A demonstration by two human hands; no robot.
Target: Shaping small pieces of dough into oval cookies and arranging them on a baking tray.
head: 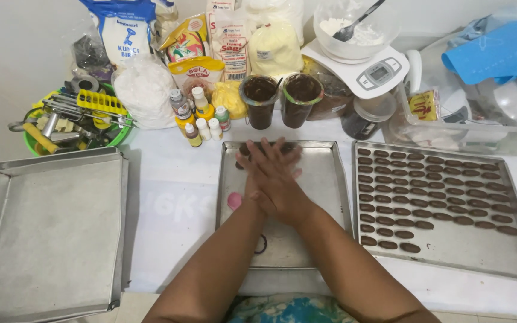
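Your left hand (262, 190) and right hand (274, 173) are pressed flat together, palm on palm, fingers straight, over the middle tray (324, 179). Whatever lies between them is hidden. Dark dough (245, 149) sits just beyond your fingertips, at the tray's far edge.

Brown dough pieces (432, 194); silver tray (450, 254); pink dough (234, 200).
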